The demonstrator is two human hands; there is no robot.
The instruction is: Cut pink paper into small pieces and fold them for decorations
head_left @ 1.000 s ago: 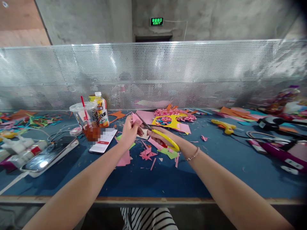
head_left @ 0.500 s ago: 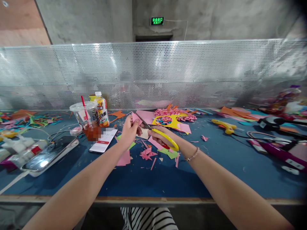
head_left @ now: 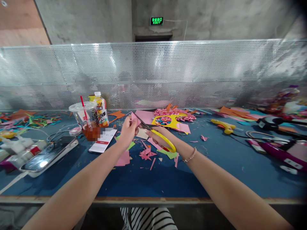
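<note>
Between the fingers of my left hand (head_left: 129, 130) is a small folded piece of pink paper (head_left: 135, 120). My right hand (head_left: 160, 135) grips yellow-handled scissors (head_left: 168, 140), whose dark blades reach up and left to the paper's edge. Whether the blades are cutting into it is too small to tell. Below my hands lies a pink folded paper star shape (head_left: 147, 153) among pink and green scraps. A yellow sheet with round holes (head_left: 176, 122) rests behind my right hand, and pink paper rolls (head_left: 165, 111) are heaped beside it.
To the left stand a plastic cup with a red straw (head_left: 87, 123) and a bottle (head_left: 101, 110), near two phones. A yellow glue gun (head_left: 224, 126) lies at right, with its cord leading to cables and a purple tool (head_left: 280, 155). A perforated metal screen (head_left: 192, 73) closes off the back.
The scissors have shifted slightly left and their handles look closer together. My left hand still pinches the pink paper, almost unmoved.
</note>
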